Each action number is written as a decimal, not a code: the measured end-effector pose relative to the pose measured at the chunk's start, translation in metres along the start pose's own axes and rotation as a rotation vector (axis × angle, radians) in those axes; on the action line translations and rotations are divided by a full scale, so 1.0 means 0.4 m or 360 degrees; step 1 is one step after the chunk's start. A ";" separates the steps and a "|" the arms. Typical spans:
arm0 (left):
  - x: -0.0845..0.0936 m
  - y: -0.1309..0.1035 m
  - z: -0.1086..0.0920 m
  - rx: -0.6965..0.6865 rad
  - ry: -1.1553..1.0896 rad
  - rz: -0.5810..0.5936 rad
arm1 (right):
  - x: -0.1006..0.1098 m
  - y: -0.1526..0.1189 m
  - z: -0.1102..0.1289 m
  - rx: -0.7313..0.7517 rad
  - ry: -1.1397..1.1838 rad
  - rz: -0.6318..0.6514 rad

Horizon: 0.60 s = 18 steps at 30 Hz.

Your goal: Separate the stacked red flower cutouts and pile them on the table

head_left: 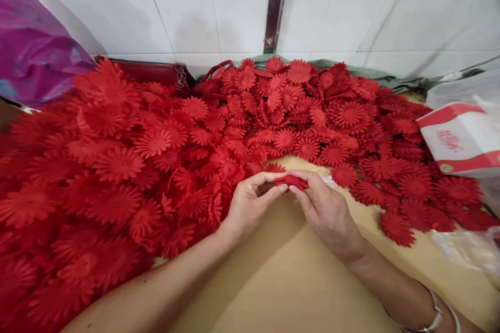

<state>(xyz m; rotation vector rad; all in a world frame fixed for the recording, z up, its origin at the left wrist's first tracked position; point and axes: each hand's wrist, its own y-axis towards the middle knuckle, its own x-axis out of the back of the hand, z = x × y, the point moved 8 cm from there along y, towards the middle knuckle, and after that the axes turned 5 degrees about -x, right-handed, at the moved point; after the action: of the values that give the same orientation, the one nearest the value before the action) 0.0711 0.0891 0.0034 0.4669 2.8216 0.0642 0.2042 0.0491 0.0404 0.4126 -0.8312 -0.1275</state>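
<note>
Between my two hands, near the middle of the view, is a small red petal piece (292, 181). My left hand (250, 199) pinches its left side between thumb and fingers. On the other side, my right hand (326, 208) grips it with thumb and forefinger, and the fingertips of both hands nearly meet. Part of the piece is hidden by the fingers. A large heap of loose red flower-shaped pieces (119, 164) spreads to the left and behind the hands. More red flower pieces (416, 187) lie stacked and scattered on the right.
The tan tabletop (273, 276) shows below the hands. A dark red bag (148, 72) lies behind the heap, by the white tiled wall (242, 5). A purple plastic bag (35, 36) is at upper left. At right are a red and white box (461, 138) and clear plastic (469, 247).
</note>
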 end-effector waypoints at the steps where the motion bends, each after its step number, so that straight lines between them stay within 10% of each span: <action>1: -0.001 -0.001 0.001 -0.0008 -0.0003 0.0001 | -0.001 -0.003 0.001 0.0005 -0.0034 0.0007; 18: -0.008 0.002 -0.015 -0.0054 -0.0120 0.0074 | -0.010 0.016 -0.042 -0.0104 0.0504 0.0248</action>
<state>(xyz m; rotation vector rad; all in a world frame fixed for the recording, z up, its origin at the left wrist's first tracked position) 0.0725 0.0890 0.0101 0.5162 2.7318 0.1014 0.2137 0.0613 0.0302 0.2953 -0.5429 0.0548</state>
